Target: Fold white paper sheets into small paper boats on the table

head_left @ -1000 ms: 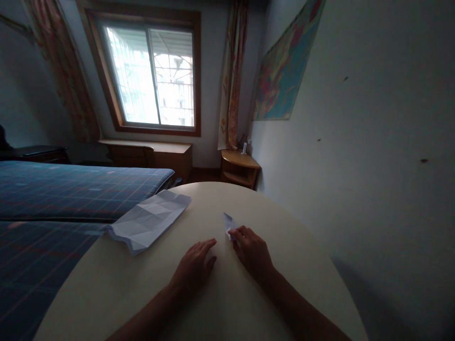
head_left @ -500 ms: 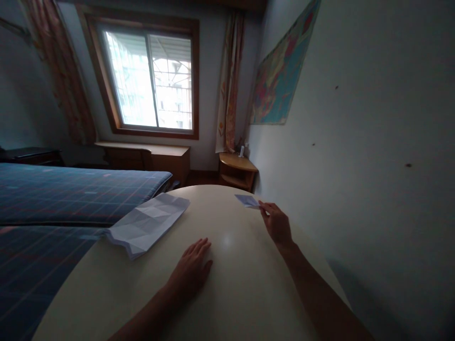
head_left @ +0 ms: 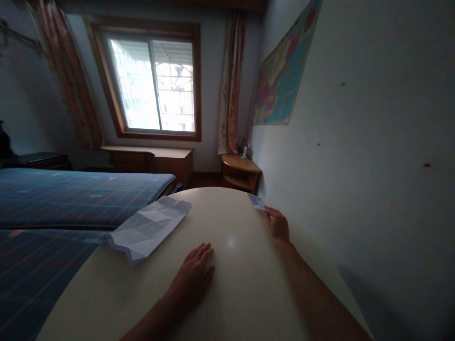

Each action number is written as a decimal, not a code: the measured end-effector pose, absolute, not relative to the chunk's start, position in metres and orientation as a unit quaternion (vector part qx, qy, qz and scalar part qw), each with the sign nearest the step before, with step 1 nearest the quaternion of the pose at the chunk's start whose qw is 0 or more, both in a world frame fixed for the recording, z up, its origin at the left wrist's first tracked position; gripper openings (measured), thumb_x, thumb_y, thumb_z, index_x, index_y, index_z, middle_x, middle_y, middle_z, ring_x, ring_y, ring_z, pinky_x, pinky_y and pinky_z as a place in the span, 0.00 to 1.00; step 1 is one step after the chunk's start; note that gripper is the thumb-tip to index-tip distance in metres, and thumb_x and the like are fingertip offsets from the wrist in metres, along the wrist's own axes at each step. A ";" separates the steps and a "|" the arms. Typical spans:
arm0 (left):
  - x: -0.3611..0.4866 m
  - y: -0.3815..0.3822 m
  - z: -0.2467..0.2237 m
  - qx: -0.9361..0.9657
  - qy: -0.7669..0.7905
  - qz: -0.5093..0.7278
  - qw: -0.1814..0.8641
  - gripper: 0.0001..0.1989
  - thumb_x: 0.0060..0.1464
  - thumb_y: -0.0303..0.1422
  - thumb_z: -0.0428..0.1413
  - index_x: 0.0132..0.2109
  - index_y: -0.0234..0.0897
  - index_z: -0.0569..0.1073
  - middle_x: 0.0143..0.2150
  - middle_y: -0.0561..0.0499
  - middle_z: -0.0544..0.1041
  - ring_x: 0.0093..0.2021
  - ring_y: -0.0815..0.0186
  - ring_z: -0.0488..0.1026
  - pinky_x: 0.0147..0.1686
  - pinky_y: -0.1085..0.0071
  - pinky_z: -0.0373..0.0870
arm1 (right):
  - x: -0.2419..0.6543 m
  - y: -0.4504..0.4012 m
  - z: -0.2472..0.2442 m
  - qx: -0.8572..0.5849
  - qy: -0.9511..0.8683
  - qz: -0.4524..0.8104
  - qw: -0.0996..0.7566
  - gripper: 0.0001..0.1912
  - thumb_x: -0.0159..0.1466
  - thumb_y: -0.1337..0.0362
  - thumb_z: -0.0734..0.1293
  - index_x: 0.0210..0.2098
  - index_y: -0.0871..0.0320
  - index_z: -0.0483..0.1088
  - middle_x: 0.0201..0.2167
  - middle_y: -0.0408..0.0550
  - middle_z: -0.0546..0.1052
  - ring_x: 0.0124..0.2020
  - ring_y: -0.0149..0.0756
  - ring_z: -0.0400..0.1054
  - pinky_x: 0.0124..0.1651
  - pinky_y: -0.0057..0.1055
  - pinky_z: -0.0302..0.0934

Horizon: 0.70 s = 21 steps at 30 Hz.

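Observation:
My right hand (head_left: 278, 224) pinches the near corner of a small folded piece of paper (head_left: 256, 201) by the far right edge of the table. The fingers cover part of that paper. Flat on the pale round table (head_left: 227, 293) lies my left hand (head_left: 194, 267), palm down with the fingers stretched out, holding nothing. Beyond it to the left, several creased white sheets of paper (head_left: 151, 227) lie loosely stacked, reaching over the table's left edge.
A bed with a blue plaid mattress (head_left: 81, 196) adjoins the table on the left. The white wall (head_left: 373, 213) runs close along the right side. Past the far edge stand a wooden corner shelf (head_left: 241, 163) and a low wooden desk (head_left: 174, 152) under the window.
My right hand has shifted slightly right with the small paper, which has turned to a steeper angle. The left hand stays flat on the table. The view has moved a little.

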<state>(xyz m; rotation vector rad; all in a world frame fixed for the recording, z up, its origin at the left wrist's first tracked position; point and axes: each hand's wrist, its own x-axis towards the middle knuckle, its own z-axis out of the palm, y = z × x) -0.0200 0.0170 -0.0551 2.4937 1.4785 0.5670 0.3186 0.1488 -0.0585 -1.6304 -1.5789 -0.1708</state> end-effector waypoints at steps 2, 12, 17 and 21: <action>-0.019 0.017 -0.052 0.841 0.502 0.178 0.093 0.23 0.60 0.33 0.48 0.62 0.36 0.65 0.66 0.42 0.64 0.67 0.56 0.58 0.65 0.53 0.57 | 0.317 0.151 -0.062 -0.651 -0.637 -0.058 0.410 0.18 0.66 0.65 0.59 0.51 0.57 0.75 0.50 0.53 0.77 0.50 0.42 0.71 0.56 0.40 0.63; -0.017 0.016 -0.053 0.840 0.508 0.169 0.089 0.24 0.60 0.33 0.48 0.62 0.34 0.65 0.66 0.42 0.64 0.67 0.57 0.58 0.65 0.55 0.57 | 0.311 0.134 -0.060 -0.656 -0.653 -0.044 0.376 0.26 0.62 0.65 0.64 0.60 0.61 0.65 0.55 0.59 0.71 0.54 0.46 0.69 0.57 0.42 0.62; -0.024 0.019 -0.040 0.826 0.535 0.177 0.012 0.22 0.61 0.33 0.47 0.61 0.34 0.67 0.65 0.43 0.66 0.65 0.56 0.62 0.63 0.57 0.59 | 0.294 0.112 -0.048 -0.646 -0.658 -0.058 0.382 0.27 0.60 0.66 0.64 0.60 0.61 0.62 0.53 0.58 0.70 0.54 0.47 0.65 0.58 0.45 0.59; -0.056 0.029 -0.014 0.752 0.627 0.161 -0.122 0.21 0.62 0.32 0.46 0.59 0.32 0.70 0.63 0.40 0.68 0.62 0.53 0.65 0.62 0.57 0.59 | 0.263 0.087 -0.046 -0.602 -0.684 -0.043 0.409 0.21 0.62 0.65 0.62 0.55 0.59 0.64 0.45 0.54 0.72 0.49 0.46 0.66 0.55 0.46 0.61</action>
